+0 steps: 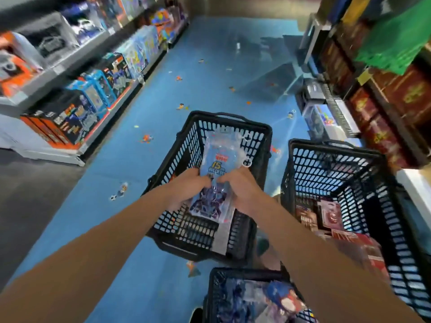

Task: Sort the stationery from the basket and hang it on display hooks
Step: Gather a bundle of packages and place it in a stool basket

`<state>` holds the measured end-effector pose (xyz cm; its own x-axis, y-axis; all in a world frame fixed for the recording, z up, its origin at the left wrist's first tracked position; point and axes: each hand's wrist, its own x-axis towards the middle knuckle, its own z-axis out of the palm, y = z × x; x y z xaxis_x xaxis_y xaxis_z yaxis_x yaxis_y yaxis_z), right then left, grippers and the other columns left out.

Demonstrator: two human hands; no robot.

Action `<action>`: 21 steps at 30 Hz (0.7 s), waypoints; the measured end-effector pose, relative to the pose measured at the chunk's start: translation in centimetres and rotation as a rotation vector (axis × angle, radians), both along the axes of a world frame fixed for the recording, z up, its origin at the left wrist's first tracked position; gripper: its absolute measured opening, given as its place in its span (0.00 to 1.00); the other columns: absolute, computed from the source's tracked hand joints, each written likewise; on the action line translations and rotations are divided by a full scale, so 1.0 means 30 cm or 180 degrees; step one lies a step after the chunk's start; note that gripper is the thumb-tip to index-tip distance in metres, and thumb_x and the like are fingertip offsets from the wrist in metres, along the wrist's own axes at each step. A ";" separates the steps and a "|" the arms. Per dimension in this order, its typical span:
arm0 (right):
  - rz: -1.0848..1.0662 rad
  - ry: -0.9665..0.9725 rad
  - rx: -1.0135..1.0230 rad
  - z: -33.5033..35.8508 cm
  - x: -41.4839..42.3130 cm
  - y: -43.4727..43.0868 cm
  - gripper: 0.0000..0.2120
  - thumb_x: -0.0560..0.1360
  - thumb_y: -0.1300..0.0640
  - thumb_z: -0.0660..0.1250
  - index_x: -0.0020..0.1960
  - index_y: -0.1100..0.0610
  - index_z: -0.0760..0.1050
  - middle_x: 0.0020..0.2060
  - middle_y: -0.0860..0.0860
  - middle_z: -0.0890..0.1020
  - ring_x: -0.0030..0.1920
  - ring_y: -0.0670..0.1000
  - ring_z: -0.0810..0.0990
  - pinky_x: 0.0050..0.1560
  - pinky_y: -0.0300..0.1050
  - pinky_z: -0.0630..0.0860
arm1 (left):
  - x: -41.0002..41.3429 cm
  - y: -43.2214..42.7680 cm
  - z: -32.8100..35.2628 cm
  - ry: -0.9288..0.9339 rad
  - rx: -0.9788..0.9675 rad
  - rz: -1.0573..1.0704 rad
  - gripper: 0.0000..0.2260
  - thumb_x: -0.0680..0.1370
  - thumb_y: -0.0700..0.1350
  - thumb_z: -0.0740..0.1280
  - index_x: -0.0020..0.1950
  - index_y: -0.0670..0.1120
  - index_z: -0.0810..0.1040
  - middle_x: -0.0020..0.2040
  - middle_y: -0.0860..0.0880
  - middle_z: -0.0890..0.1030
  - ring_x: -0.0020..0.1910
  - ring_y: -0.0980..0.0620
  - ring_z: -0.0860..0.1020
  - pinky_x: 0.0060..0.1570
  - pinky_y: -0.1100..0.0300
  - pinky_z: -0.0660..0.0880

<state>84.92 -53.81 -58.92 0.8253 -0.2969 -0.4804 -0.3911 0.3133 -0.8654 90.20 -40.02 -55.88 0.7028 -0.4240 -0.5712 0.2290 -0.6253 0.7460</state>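
Both my hands hold a stack of clear-wrapped blue stationery packs [220,164] over a black plastic basket [261,134] on the floor. My left hand [187,188] grips the stack's left edge and my right hand [242,190] grips its right edge. The packs carry a "15" print and a dark picture lower down. A second black basket [363,159] to the right holds red and maroon packs [331,217]. At the bottom edge a third basket [217,290] contains blue and mixed packs [268,297].
The aisle floor [198,85] is blue with small cartoon prints. Shelves of boxed toys [77,108] run along the left. On the right stand shelves with dark red boxes [396,101] and green packs [396,43]. A grey floor strip [30,197] lies at the left.
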 end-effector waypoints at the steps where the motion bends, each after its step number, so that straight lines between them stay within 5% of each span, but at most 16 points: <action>1: -0.0027 0.0151 -0.0013 -0.067 0.053 0.016 0.16 0.72 0.74 0.62 0.58 0.65 0.79 0.41 0.61 0.82 0.37 0.57 0.80 0.35 0.49 0.77 | 0.053 0.011 -0.063 -0.0018 0.0127 -0.0075 0.06 0.80 0.38 0.63 0.56 0.42 0.78 0.47 0.39 0.81 0.43 0.45 0.78 0.43 0.55 0.70; 3: -0.0056 0.0419 -0.0067 -0.202 0.137 0.055 0.15 0.75 0.73 0.60 0.54 0.62 0.80 0.42 0.59 0.84 0.40 0.57 0.82 0.37 0.49 0.80 | 0.133 0.027 -0.177 0.0042 0.0368 -0.0270 0.09 0.80 0.37 0.62 0.54 0.45 0.80 0.49 0.39 0.82 0.46 0.43 0.79 0.44 0.55 0.71; 7: 0.0078 0.0896 -0.0071 -0.481 0.229 0.153 0.14 0.73 0.73 0.60 0.43 0.60 0.81 0.37 0.57 0.83 0.37 0.55 0.79 0.35 0.45 0.74 | 0.232 0.058 -0.393 0.0131 0.0916 -0.0590 0.14 0.83 0.33 0.59 0.40 0.46 0.72 0.38 0.45 0.72 0.35 0.51 0.68 0.32 0.58 0.67; 10: 0.0157 0.1152 -0.0017 -0.640 0.234 0.212 0.14 0.73 0.73 0.64 0.42 0.57 0.82 0.39 0.55 0.85 0.40 0.55 0.82 0.35 0.44 0.77 | 0.249 0.077 -0.566 0.0113 0.1374 -0.0865 0.06 0.83 0.37 0.63 0.57 0.38 0.77 0.58 0.41 0.79 0.53 0.42 0.79 0.49 0.48 0.75; 12: 0.0216 0.1350 0.0034 -0.726 0.227 0.237 0.12 0.73 0.73 0.65 0.46 0.60 0.82 0.44 0.60 0.86 0.42 0.58 0.83 0.34 0.42 0.76 | 0.260 0.085 -0.708 0.0092 0.1686 -0.1078 0.17 0.81 0.43 0.65 0.66 0.34 0.76 0.64 0.39 0.80 0.60 0.39 0.79 0.56 0.50 0.77; 16: 0.0342 0.1680 -0.0088 -0.811 0.200 0.250 0.10 0.76 0.68 0.65 0.51 0.59 0.81 0.39 0.56 0.84 0.34 0.51 0.79 0.26 0.36 0.70 | 0.237 0.085 -0.790 0.0162 0.2089 -0.1314 0.22 0.80 0.44 0.69 0.71 0.37 0.68 0.66 0.42 0.75 0.62 0.44 0.78 0.55 0.58 0.76; 19: 0.0687 0.1868 -0.0438 -0.853 0.193 0.245 0.06 0.70 0.63 0.69 0.46 0.56 0.81 0.39 0.54 0.84 0.38 0.53 0.80 0.36 0.46 0.75 | 0.209 0.081 -0.842 0.0314 0.2289 -0.1223 0.32 0.80 0.41 0.69 0.77 0.32 0.56 0.66 0.41 0.76 0.63 0.44 0.79 0.50 0.58 0.76; 21: 0.0989 0.2002 -0.0756 -0.861 0.193 0.232 0.08 0.65 0.55 0.70 0.44 0.54 0.81 0.40 0.53 0.83 0.40 0.54 0.81 0.39 0.49 0.74 | 0.212 0.073 -0.849 0.0361 0.2380 -0.1270 0.31 0.80 0.41 0.70 0.76 0.31 0.58 0.65 0.40 0.77 0.61 0.44 0.80 0.45 0.60 0.74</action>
